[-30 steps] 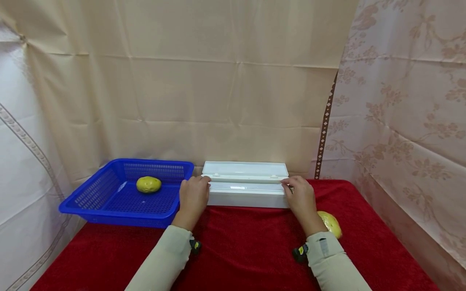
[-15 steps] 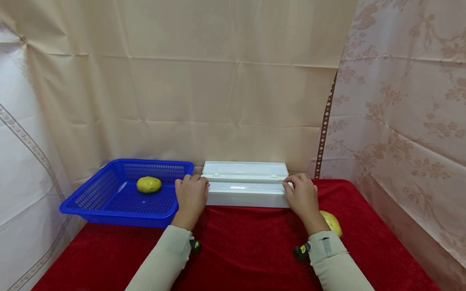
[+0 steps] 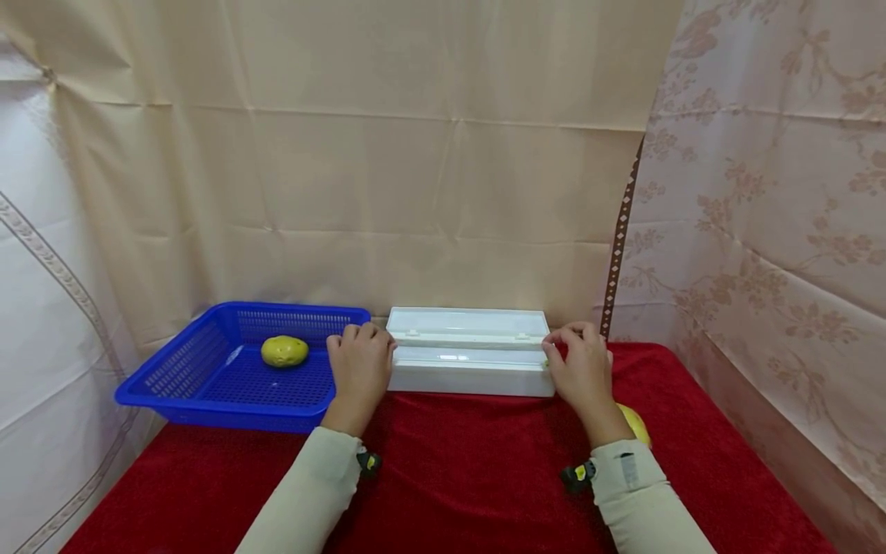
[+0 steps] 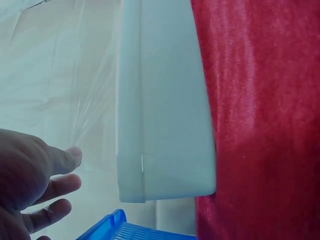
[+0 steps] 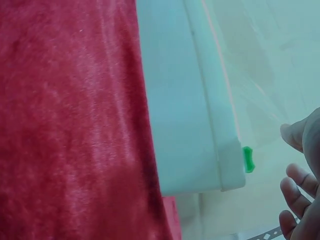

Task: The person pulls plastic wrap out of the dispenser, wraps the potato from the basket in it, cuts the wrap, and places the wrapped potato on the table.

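A long white cling film dispenser (image 3: 471,381) stands at the back of the table with its lid (image 3: 467,318) raised. My left hand (image 3: 360,365) is at the dispenser's left end, and my right hand (image 3: 581,365) is at its right end. In the left wrist view, clear cling film (image 4: 84,107) runs in creases to the thumb and fingertips, which pinch it. Similar creases in the film (image 5: 267,102) lead to the right thumb in the right wrist view. A small green slider (image 5: 248,159) sits by the dispenser's right end.
To the left, a blue plastic basket (image 3: 235,413) holds a yellow potato-like item (image 3: 284,352). Another yellow item (image 3: 634,425) lies partly hidden behind the right forearm. Red cloth (image 3: 471,477) covers the table, and a beige curtain (image 3: 415,177) hangs behind it.
Both hands have lifted slightly, the left shifting a little to the left and the right a little to the right. The dispenser and basket have stayed in place.
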The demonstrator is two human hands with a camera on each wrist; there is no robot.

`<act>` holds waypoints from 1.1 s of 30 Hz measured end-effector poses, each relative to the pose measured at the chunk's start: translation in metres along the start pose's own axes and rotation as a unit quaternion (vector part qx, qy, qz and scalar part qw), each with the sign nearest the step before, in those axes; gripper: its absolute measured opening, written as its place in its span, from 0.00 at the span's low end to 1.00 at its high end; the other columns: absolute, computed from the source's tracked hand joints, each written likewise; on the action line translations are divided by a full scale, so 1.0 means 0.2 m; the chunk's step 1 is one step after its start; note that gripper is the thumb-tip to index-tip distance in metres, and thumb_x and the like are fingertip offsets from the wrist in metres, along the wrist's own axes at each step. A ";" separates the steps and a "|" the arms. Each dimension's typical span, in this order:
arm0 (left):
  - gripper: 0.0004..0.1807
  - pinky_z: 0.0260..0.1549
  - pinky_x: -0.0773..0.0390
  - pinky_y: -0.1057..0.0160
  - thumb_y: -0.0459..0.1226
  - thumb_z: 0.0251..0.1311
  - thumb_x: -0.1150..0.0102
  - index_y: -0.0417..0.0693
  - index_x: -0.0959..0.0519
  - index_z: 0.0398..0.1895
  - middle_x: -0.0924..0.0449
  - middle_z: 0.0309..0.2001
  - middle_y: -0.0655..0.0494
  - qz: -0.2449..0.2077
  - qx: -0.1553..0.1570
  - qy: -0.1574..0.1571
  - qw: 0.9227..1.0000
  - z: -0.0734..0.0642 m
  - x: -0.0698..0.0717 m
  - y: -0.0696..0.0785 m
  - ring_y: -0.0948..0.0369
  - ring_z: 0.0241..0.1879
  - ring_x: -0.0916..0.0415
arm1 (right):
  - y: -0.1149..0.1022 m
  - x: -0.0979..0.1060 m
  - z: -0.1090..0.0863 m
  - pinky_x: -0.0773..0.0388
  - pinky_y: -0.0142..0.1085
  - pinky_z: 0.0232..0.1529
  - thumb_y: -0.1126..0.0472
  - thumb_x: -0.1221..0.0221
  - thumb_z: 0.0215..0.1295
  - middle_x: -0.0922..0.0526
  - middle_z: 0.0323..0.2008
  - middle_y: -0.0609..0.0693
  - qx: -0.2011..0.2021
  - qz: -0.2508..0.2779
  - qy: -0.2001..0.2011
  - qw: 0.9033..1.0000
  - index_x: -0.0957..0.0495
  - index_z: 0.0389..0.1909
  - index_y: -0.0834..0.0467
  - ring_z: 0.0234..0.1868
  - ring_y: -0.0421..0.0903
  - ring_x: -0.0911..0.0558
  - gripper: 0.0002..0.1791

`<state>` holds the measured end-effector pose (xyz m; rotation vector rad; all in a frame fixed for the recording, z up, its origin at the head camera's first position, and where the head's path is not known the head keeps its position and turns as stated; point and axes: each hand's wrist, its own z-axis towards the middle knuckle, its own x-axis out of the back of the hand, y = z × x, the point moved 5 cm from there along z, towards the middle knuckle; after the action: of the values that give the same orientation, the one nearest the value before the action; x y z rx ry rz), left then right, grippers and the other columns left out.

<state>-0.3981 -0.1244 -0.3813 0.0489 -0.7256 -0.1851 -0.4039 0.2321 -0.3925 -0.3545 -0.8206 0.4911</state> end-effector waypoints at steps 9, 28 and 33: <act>0.08 0.45 0.34 0.42 0.45 0.67 0.34 0.52 0.12 0.38 0.15 0.43 0.51 0.003 0.008 -0.025 1.000 0.02 0.04 0.00 0.47 0.49 0.25 | -0.02 0.05 0.02 0.36 0.60 0.52 0.56 0.34 0.69 0.24 0.54 0.59 0.001 0.004 0.011 1.000 0.13 0.38 0.56 0.57 0.61 0.26 0.07; 0.07 0.47 0.34 0.42 0.45 0.67 0.34 0.53 0.12 0.38 0.15 0.45 0.53 -0.018 0.006 0.000 1.000 0.05 0.16 0.00 0.47 0.50 0.24 | -0.09 0.16 0.05 0.38 0.63 0.55 0.59 0.34 0.67 0.24 0.56 0.61 0.009 0.028 0.035 0.999 0.14 0.36 0.55 0.61 0.63 0.27 0.04; 0.08 0.47 0.34 0.42 0.45 0.68 0.34 0.53 0.12 0.38 0.15 0.45 0.53 -0.024 0.003 0.009 1.000 0.06 0.18 -0.01 0.47 0.50 0.25 | -0.10 0.20 0.06 0.39 0.63 0.55 0.59 0.32 0.64 0.24 0.55 0.60 0.020 0.039 0.047 0.998 0.13 0.34 0.54 0.59 0.63 0.27 0.03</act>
<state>-0.3797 -0.1324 -0.3482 0.0735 -0.7078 -0.2274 -0.3837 0.2377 -0.3514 -0.3698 -0.7066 0.5584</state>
